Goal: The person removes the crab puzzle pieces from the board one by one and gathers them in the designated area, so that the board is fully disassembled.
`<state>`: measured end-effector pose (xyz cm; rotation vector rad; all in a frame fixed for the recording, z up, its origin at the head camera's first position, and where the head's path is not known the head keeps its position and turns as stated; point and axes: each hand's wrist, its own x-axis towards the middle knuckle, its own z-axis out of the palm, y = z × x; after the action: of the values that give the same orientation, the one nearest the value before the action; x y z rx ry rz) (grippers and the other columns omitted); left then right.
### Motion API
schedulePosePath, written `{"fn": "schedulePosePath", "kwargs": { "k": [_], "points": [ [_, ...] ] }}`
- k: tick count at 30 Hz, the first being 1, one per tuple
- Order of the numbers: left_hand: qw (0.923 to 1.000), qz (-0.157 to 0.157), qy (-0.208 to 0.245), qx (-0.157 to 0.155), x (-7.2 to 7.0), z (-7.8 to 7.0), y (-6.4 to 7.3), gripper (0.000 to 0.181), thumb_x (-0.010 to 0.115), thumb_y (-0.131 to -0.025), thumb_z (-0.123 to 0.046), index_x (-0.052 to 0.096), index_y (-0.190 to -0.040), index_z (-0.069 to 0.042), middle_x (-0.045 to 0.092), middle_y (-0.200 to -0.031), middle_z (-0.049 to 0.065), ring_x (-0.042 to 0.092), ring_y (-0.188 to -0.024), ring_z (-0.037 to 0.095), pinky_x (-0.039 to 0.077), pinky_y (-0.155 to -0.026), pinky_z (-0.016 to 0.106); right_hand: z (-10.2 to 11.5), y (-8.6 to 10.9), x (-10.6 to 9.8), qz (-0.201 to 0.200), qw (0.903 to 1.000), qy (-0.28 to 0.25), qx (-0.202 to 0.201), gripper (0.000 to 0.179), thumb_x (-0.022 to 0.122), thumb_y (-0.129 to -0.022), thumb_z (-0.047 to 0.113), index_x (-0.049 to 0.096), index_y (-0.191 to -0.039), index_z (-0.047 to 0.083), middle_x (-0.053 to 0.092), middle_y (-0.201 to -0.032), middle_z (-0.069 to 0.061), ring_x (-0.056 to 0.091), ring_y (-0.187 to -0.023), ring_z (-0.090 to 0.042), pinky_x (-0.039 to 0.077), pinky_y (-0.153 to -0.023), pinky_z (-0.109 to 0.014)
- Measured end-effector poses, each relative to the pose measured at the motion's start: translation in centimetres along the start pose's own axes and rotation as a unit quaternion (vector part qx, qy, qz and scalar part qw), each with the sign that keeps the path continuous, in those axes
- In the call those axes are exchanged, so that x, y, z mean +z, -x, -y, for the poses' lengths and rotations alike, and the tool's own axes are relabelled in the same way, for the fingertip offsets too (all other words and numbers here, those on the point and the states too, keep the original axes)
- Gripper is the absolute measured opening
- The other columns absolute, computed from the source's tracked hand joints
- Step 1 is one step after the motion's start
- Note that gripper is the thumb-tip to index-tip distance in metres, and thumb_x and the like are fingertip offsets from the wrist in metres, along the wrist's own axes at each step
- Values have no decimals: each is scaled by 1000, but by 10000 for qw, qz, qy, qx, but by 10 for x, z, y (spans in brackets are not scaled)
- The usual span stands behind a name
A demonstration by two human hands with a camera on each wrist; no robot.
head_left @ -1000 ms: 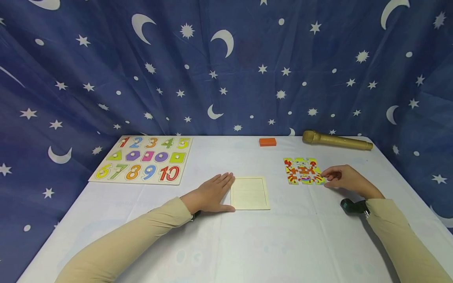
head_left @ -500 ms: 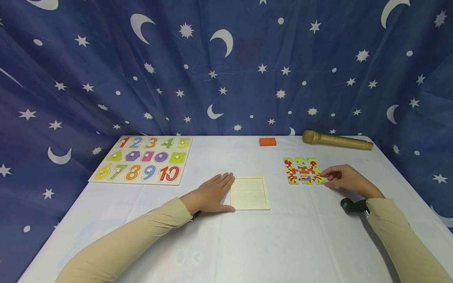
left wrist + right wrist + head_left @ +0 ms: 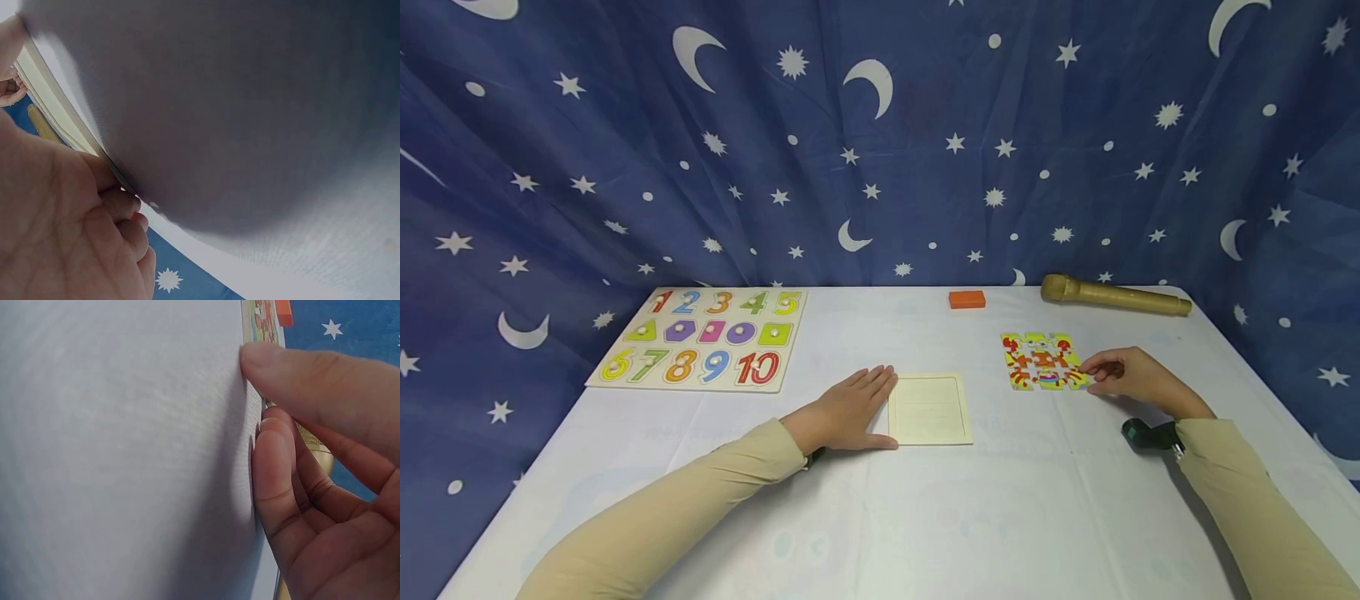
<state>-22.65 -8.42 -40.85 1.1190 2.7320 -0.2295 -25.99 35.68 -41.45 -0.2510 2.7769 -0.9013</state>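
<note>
My left hand (image 3: 852,410) rests on the table against the left side of a square, pale wooden puzzle tray (image 3: 931,410). Its fingers reach along the tray's upper left corner and the thumb points to the lower left corner. In the left wrist view, the palm (image 3: 56,225) faces the camera beside the tray's edge. To the right, a square jigsaw puzzle (image 3: 1042,362) of several pieces, yellow with red and orange shapes, lies flat. My right hand (image 3: 1127,379) touches its right edge with thumb and forefinger held apart. The other fingers (image 3: 273,465) bend loosely beside the tabletop.
A wooden number puzzle board (image 3: 700,340) with knobbed pieces lies at the back left. Along the back edge are an orange block (image 3: 967,300) and a gold microphone (image 3: 1116,296). A blue curtain (image 3: 925,100) with moons and stars hangs behind the white table (image 3: 970,525).
Both hands and all the things on the table stay in place. Only the head view has shifted very slightly.
</note>
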Motion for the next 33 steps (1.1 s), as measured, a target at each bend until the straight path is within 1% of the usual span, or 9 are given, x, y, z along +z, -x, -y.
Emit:
{"fn": "schedulePosePath", "kwargs": {
  "k": [7,12,16,20,23,27,28,30,33],
  "points": [
    [10000,33,-60,13,1,1,0,96,42,-86,-69,16,-150,-1,16,-158,13,15,-147,24,17,-120,36,0,0,1,33,10000,-28,9,36,73,-77,7,64,-109,-6,63,-86,-5,51,-74,-7,45,-62,-18],
    [10000,51,-36,14,2,1,1,97,41,-86,-69,16,-150,-1,16,-158,13,15,-147,25,17,-120,36,-2,1,0,61,10000,-70,20,43,76,-76,14,63,-113,-5,63,-90,-7,52,-78,-8,46,-64,-17],
    [10000,5,3,52,2,0,0,97,42,-86,-69,17,-150,-1,17,-158,14,16,-146,25,18,-120,37,-10,9,-3,111,9992,-382,-15,53,76,-78,19,57,-120,-6,65,-103,-15,55,-81,0,50,-69,-14],
    [10000,-3,-11,75,1,0,-1,97,42,-86,-69,16,-150,-1,17,-158,14,16,-147,25,18,-120,37,-17,18,-10,94,9971,-755,10,60,73,-81,24,51,-128,-7,60,-119,-23,55,-86,9,50,-74,-11],
    [10000,25,-1,83,1,0,-2,97,41,-86,-69,16,-150,-1,16,-158,14,15,-147,25,17,-120,37,-22,24,-16,-29,9959,-905,43,61,71,-83,27,49,-130,-5,61,-120,-15,55,-88,11,49,-76,-9],
    [9999,30,30,95,0,1,-4,97,41,-86,-70,16,-150,-1,16,-158,14,15,-147,25,17,-120,37,-25,34,-24,-244,9944,-1032,39,58,70,-85,26,49,-130,-4,62,-111,10,55,-90,12,46,-77,-5],
    [9999,34,32,102,0,2,-4,97,41,-86,-70,16,-150,-1,16,-158,14,15,-147,25,17,-120,37,-24,36,-25,-286,9939,-1064,24,57,69,-85,25,49,-130,-4,61,-108,14,55,-91,12,46,-77,-5],
    [9999,37,39,109,0,2,-4,97,41,-86,-70,16,-150,-1,16,-158,14,15,-147,25,16,-120,37,-23,41,-28,-352,9929,-1138,7,56,69,-86,23,48,-130,-5,60,-106,20,55,-92,13,46,-76,-5],
    [9999,28,61,124,0,3,-4,97,42,-86,-70,17,-150,-1,16,-158,13,15,-147,24,16,-120,37,-21,48,-32,-435,9908,-1272,-134,52,67,-87,18,47,-129,-5,60,-104,24,56,-93,12,47,-75,-5]
  ]
}}
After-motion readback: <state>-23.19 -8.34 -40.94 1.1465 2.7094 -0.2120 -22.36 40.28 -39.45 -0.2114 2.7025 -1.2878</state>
